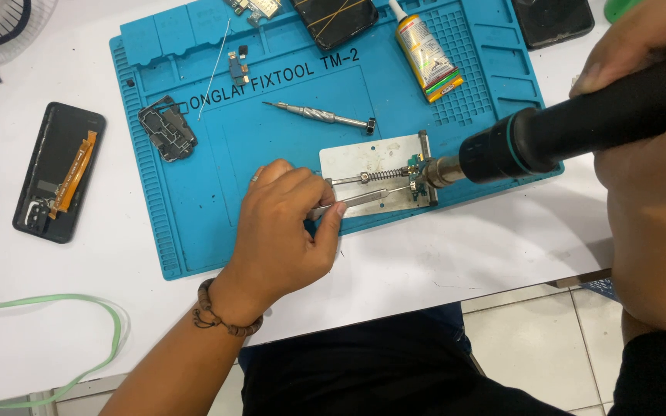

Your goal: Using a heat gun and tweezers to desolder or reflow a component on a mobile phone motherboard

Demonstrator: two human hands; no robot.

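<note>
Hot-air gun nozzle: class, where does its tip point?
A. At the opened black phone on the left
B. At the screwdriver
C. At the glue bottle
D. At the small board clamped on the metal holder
D: the hot-air gun nozzle meets the small board on the metal holder, where the tweezers also reach.

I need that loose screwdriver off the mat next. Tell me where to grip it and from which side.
Grip the screwdriver at its ridged mid-shaft, coming from above. It lies flat on the blue mat with bare mat around it, tip pointing left, cap right, so fingers can close across the shaft.
</note>
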